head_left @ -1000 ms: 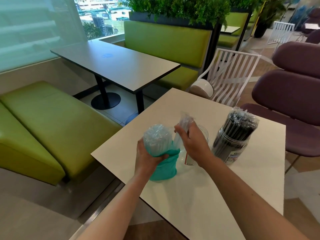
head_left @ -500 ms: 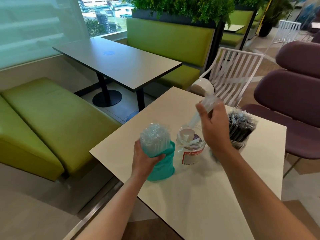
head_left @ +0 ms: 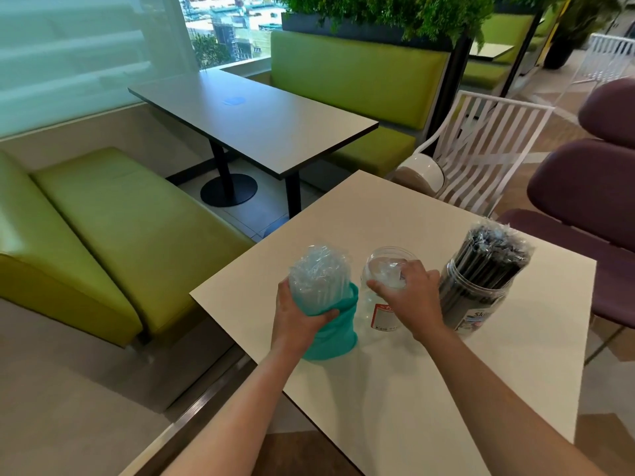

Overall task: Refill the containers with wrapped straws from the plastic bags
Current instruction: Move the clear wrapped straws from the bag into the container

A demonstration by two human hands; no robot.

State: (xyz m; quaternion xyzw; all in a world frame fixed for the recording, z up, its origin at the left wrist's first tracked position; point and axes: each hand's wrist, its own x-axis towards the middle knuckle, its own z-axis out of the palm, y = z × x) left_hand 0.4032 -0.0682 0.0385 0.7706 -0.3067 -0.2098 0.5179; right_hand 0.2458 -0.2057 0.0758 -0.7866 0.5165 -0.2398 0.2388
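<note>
Hands are working at the white table point(head_left: 429, 389) in the lower middle of the frame; the left hand point(head_left: 297, 312) is curling its grip round the teal plastic bag point(head_left: 335, 333), where a bundle of clear wrapped straws point(head_left: 318, 274) is standing up out of it; just right of the bag, the clear container point(head_left: 379, 300) is standing upright, and the right hand point(head_left: 410, 292) is sitting over its mouth, grip pinching a few clear wrapped straws that are reaching down inside; right of that, touching the wrist side of the hand, a second container point(head_left: 476, 300) is holding black wrapped straws point(head_left: 491, 257), leaning toward the upper right; green benches point(head_left: 113, 228) and a grey table point(head_left: 254, 121) are filling the upper left; a white slatted chair point(head_left: 481, 149) is sitting beyond the far edge.
</note>
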